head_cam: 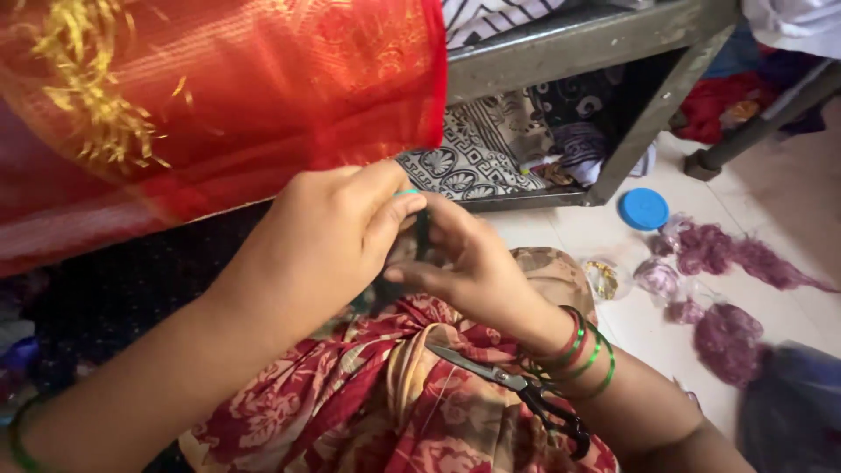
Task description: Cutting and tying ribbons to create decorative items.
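My left hand (pixel 328 241) and my right hand (pixel 469 267) meet in the middle of the view, fingertips pinched together on a small dark piece (pixel 420 235) with a bit of teal at its top; what it is I cannot tell. A red cloth with gold threadwork (pixel 219 96) hangs above and left of the hands. My right wrist wears red and green bangles (pixel 578 350). Black-handled scissors (pixel 517 385) lie on my lap, on a red floral cloth (pixel 368 412), just below the right wrist.
A grey metal frame (pixel 604 35) with patterned fabrics under it stands at the back. On the pale floor to the right lie a blue round lid (pixel 644 208), a small clear container (pixel 604 278) and clumps of purple thread (pixel 727 337).
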